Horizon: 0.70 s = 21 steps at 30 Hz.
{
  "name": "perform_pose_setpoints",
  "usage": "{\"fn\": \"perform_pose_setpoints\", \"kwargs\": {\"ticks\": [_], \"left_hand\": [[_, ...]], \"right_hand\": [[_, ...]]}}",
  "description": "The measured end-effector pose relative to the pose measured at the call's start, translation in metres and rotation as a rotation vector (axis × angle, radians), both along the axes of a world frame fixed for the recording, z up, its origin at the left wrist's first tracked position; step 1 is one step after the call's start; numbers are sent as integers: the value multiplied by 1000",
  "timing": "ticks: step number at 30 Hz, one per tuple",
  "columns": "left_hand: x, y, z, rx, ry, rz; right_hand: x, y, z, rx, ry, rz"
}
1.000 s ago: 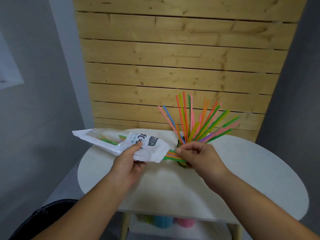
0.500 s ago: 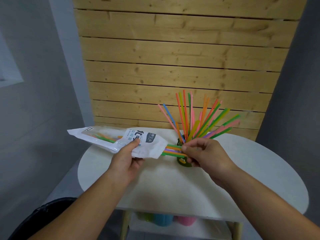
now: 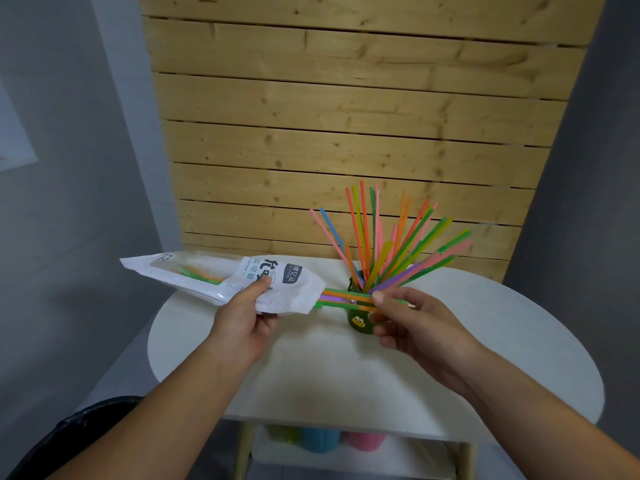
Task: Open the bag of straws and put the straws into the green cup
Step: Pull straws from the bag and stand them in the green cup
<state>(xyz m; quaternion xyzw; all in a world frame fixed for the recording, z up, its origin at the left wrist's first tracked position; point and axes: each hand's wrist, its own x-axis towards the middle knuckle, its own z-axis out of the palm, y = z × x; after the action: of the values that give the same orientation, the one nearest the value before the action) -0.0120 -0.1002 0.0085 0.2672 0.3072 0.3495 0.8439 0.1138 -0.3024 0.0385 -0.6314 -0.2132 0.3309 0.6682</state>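
The left forearm (image 3: 166, 410) and right forearm (image 3: 519, 410) are bare along all their visible length, wrists included. The left grip (image 3: 242, 317) and right grip (image 3: 412, 323) are bare hands, and the thumbnails that show are cut short. Below and left of the table (image 3: 311, 375) is black cloth (image 3: 93, 431) with faint pale flecks, worn on the lap or leg; which one is unclear.

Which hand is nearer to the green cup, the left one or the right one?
Right. The right hand is just beside the green cup, partly in front of it, pinching straws; the left hand holds the bag farther to the cup's left.
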Motion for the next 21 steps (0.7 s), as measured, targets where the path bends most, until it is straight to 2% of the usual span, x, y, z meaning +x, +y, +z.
{"fn": "perform_pose_setpoints", "kwargs": {"ticks": [4, 7, 13, 21], "left_hand": [[-1, 0, 3, -13, -1, 9], [-2, -1, 2, -15, 2, 3], [-3, -3, 0, -18, 14, 8], [-5, -1, 0, -56, -20, 26]], "right_hand": [[-12, 5, -15, -64, 73, 67], [-24, 15, -23, -134, 37, 101], [-38, 46, -12, 3, -60, -153], [-43, 52, -3, 120, -121, -343]]}}
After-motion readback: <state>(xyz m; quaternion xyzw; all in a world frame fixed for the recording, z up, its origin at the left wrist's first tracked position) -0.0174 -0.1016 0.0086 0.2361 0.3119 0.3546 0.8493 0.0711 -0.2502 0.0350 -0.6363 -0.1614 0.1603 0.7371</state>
